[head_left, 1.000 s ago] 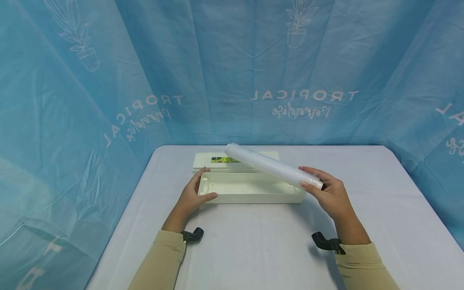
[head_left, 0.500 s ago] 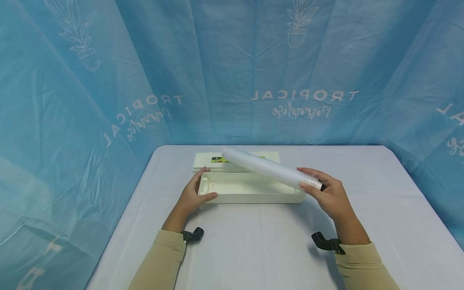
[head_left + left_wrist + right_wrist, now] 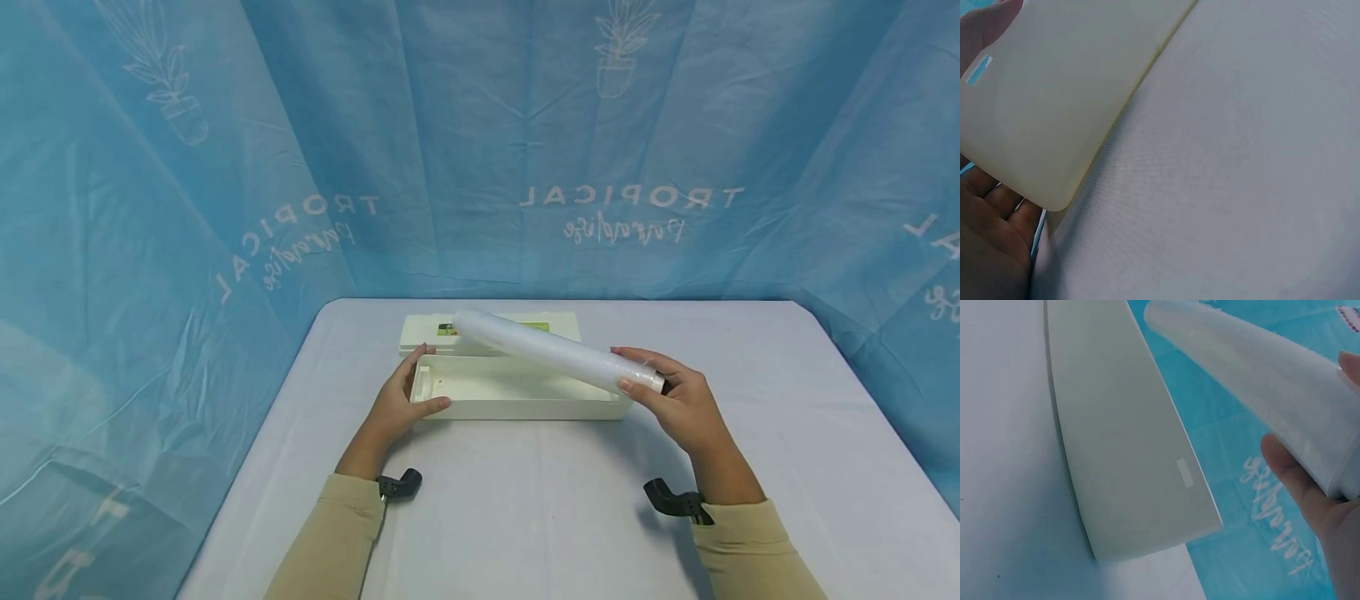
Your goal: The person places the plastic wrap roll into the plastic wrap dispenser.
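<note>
A long cream box [image 3: 525,409] sits on the table with its top uncovered. My left hand [image 3: 396,402] grips its left end, thumb over the near wall and fingers round the end; the left wrist view shows the box [image 3: 1079,106] with fingers under its corner. In my right hand [image 3: 678,400] is a roll of clear plastic wrap [image 3: 547,346], pinched near its right end between thumb and fingers. The roll slants over the box, its far end raised above the back. The right wrist view shows the roll [image 3: 1266,381] apart from the box wall [image 3: 1122,444].
Behind the box lies its cream lid [image 3: 420,332] with a green-yellow label, partly covered by the roll. A white cloth covers the table [image 3: 525,517]. Blue printed curtains [image 3: 465,167] hang behind and at both sides.
The wrap roll has shifted a little left and its far end has dropped lower over the box. My left hand and the box have stayed in place.
</note>
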`<state>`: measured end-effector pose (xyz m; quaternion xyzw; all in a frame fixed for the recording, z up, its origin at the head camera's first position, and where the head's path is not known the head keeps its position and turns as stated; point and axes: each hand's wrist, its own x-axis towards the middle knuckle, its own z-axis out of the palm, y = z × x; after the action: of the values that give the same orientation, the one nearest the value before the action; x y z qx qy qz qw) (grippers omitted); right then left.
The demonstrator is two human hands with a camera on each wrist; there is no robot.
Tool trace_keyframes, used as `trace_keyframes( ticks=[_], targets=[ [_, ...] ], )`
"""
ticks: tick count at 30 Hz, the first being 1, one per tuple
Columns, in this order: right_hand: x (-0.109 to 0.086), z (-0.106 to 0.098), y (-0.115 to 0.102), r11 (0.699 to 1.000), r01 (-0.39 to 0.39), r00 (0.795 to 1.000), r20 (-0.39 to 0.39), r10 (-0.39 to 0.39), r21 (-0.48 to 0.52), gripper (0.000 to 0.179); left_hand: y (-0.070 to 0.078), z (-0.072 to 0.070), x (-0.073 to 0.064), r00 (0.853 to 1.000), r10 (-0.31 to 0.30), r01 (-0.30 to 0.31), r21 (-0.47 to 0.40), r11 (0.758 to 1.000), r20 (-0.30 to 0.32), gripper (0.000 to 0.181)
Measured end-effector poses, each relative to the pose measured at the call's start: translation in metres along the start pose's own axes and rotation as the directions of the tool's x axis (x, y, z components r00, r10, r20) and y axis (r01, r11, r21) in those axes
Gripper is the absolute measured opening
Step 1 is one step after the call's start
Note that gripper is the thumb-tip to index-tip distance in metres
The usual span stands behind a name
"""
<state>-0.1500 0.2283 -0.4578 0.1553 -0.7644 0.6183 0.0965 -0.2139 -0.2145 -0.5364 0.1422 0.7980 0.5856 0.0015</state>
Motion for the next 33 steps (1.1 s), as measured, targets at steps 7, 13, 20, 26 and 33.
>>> trace_keyframes(
  ticks=[7,13,20,26,33],
  targets=[
    [0.001,0.0001,-0.0021,1.0,-0.01,1.0,0.012,0.01,0.004,0.042,-0.0019,-0.0004,0.0007,1.0,-0.002,0.002,0.013,1.0,-0.002,0.109],
    [0.0015,0.0002,-0.0012,1.0,0.007,1.0,0.021,-0.007,0.016,0.041,-0.0023,-0.0012,0.0002,1.0,-0.001,0.001,0.013,1.0,0.004,0.111],
    [0.001,0.0,0.0028,0.999,0.036,0.999,0.04,-0.036,0.004,0.04,-0.0013,-0.0007,-0.0005,1.0,0.007,-0.007,0.0,1.0,0.012,0.11],
    [0.0009,-0.0008,0.0058,0.999,0.041,0.998,0.052,-0.042,0.015,0.04,-0.0031,-0.0009,-0.0001,1.0,0.008,-0.008,-0.003,1.0,0.018,0.111],
    [0.0014,-0.0001,0.0073,0.999,0.039,0.997,0.069,-0.041,0.024,0.04,-0.0032,-0.0018,-0.0004,1.0,0.005,-0.005,-0.01,1.0,0.017,0.111]
  ],
)
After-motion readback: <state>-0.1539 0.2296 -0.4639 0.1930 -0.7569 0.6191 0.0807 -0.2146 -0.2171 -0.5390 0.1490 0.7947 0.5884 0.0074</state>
